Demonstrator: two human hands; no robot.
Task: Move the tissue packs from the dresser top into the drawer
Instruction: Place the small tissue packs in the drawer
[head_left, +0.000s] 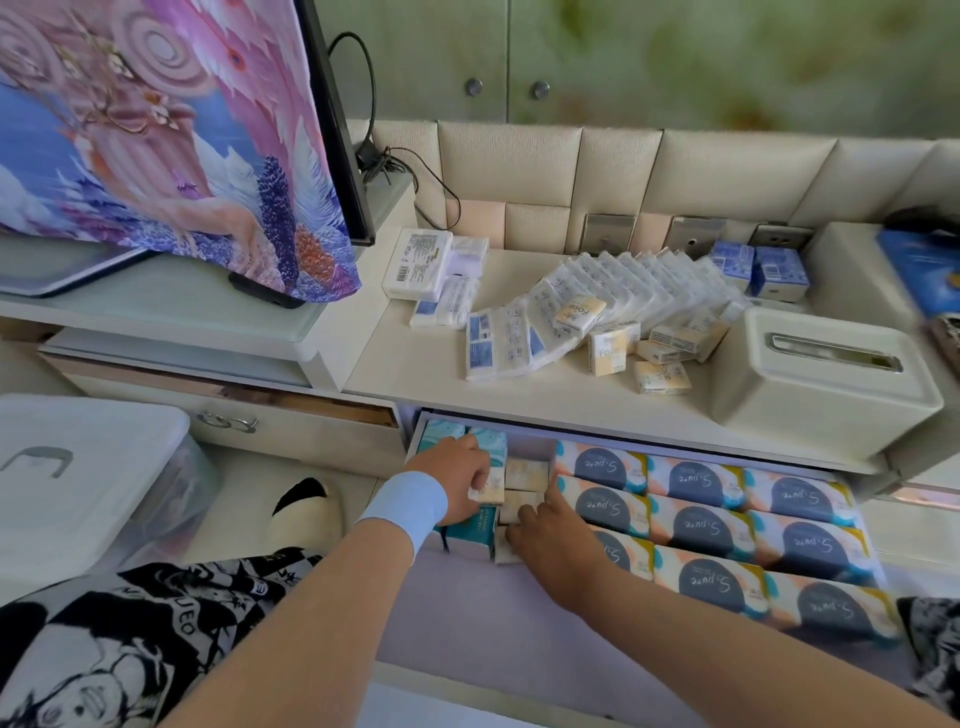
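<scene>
Near the camera, both hands are inside the open drawer (519, 613): the right hand (558, 545) lies flat with fingers spread on small cream tissue packs (525, 475), holding nothing, and the left hand (460, 486), wearing a blue wristband (408, 501), has its fingers closed around one cream pack (491, 488). To the right in the drawer, large packs (701, 525) lie in rows. Farther away, on the dresser top (415, 364), many small tissue packs (597, 312) lie left of a white tissue box (826, 374).
</scene>
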